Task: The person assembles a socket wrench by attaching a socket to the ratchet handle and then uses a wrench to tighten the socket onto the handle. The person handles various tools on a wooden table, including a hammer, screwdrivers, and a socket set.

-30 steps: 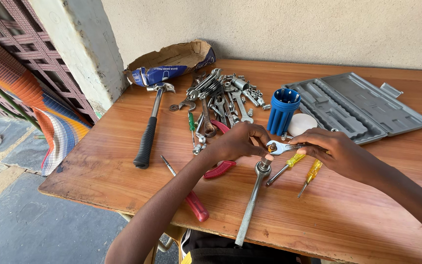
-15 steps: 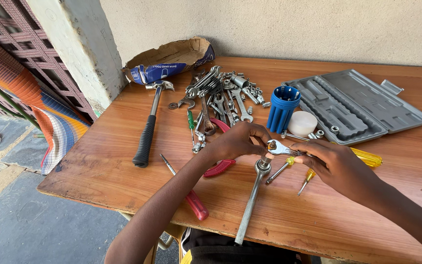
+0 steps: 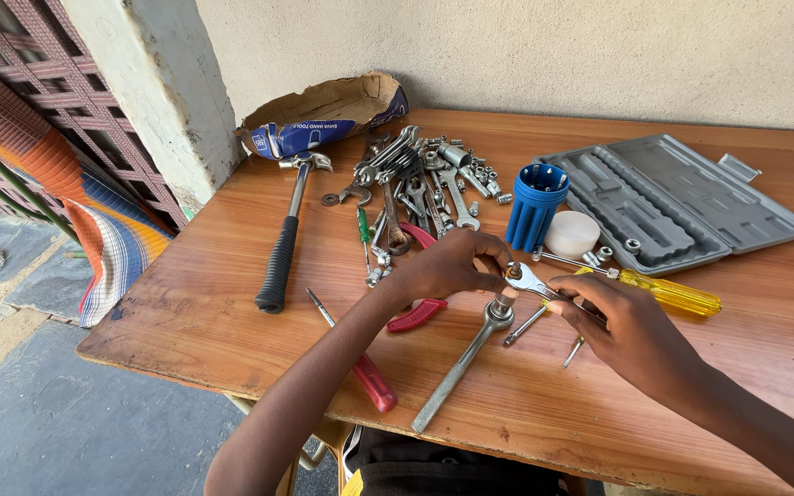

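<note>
My left hand [image 3: 452, 264] pinches a small brass-coloured piece on top of a socket that stands on the head of a ratchet wrench [image 3: 457, 370] lying on the wooden table [image 3: 186, 303]. My right hand [image 3: 631, 331] grips a small silver spanner [image 3: 530, 278] whose jaw meets that same piece. A yellow-handled screwdriver [image 3: 668, 294] lies just beyond my right hand. Two small screwdrivers lie partly hidden under my right hand.
A black-handled hammer [image 3: 282, 248], a red-handled screwdriver [image 3: 360, 363] and red-handled pliers [image 3: 418, 312] lie to the left. A pile of spanners and sockets [image 3: 415, 179], a torn cardboard box [image 3: 323, 115], a blue bit holder [image 3: 535, 207], a white cap [image 3: 572, 234] and an open grey tool case [image 3: 673, 202] sit behind.
My right hand has shifted right and down along the spanner, uncovering the yellow-handled screwdriver. My left hand stays on the socket top.
</note>
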